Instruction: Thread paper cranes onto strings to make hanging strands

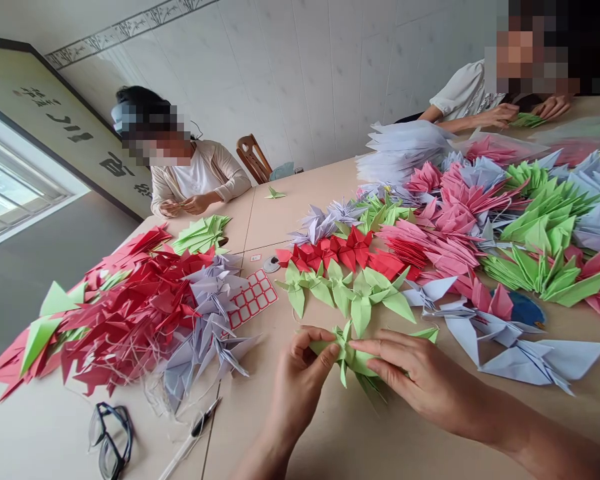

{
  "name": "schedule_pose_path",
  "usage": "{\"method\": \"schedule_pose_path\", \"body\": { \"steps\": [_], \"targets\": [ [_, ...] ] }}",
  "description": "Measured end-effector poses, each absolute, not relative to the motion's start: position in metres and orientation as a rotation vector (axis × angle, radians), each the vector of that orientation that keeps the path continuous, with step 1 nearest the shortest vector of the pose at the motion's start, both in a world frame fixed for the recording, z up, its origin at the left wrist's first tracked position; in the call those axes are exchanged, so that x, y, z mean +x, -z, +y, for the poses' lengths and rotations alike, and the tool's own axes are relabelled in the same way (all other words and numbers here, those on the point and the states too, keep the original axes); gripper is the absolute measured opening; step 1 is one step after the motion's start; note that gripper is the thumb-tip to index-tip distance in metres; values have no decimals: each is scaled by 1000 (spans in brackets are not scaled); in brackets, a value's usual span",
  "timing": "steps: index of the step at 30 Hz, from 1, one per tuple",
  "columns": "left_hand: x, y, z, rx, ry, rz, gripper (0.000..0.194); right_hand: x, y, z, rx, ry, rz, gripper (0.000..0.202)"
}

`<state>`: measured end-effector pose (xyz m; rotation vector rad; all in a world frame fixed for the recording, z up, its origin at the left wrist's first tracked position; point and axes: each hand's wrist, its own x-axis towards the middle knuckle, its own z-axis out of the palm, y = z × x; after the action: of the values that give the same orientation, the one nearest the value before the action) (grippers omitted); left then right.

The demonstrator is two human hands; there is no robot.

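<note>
Low over the near side of the table, a light green origami crane (349, 353) is between my two hands. My left hand (307, 363) pinches one wing of it between thumb and fingers. From the other side, my right hand (410, 367) lies along the other wing with its fingertips close together on the paper; its thumb is hidden. Just beyond my hands is a row of light green folded cranes (333, 285), with a row of red cranes (330, 252) behind it. Pale lilac cranes (510, 343) lie to the right of my right hand.
Red cranes (135, 300) and lilac ones (213, 320) pile up at left with loose thread. Eyeglasses (111, 440), a pen-like tool (195, 430) and a red-bordered label sheet (253, 300) lie nearby. Stacked folded paper (450, 207) covers the right side. Two people (195, 170) sit across, handling paper.
</note>
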<state>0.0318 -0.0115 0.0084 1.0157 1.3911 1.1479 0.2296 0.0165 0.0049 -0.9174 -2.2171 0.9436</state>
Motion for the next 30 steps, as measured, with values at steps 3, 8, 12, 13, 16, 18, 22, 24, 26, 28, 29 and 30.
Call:
{"method": "schedule_pose_path", "body": {
  "steps": [3, 8, 12, 13, 16, 18, 22, 24, 26, 28, 29, 30],
  "targets": [
    [31, -10, -11, 971, -1129, 1339, 27, 229, -13, 16, -998, -1051, -2135, 26],
    [32, -13, -12, 841, -1125, 1225, 28, 228, -24, 16, -1218, -1291, -2037, 16],
    [31, -13, -12, 799, -1153, 1201, 26, 229, -23, 16, -1254, -1388, -1949, 11],
    [31, -13, -12, 799, -1153, 1205, 26, 230, -22, 17, -1252, -1405, -1928, 10],
    [29, -13, -12, 813, -1144, 1222, 25, 231, -18, 18, -1233, -1474, -1872, 11],
    [29, -14, -11, 814, -1130, 1218, 25, 231, -13, 19, -1209, -1531, -1826, 13],
    [29, -15, -12, 806, -1121, 1199, 26, 232, -7, 20, -1181, -1590, -1758, 14],
    [29, -14, -12, 814, -1144, 1205, 24, 232, -9, 20, -1180, -1587, -1761, 13],
    [28, -13, -11, 831, -1167, 1206, 21, 232, -13, 19, -1180, -1571, -1770, 11],
    [27, -12, -11, 839, -1181, 1195, 18, 232, -17, 19, -1188, -1566, -1772, 11],
    [27, -12, -11, 835, -1185, 1187, 17, 231, -18, 19, -1195, -1567, -1771, 11],
    [27, -11, -11, 826, -1192, 1180, 17, 231, -19, 19, -1202, -1568, -1769, 10]
  ]
}}
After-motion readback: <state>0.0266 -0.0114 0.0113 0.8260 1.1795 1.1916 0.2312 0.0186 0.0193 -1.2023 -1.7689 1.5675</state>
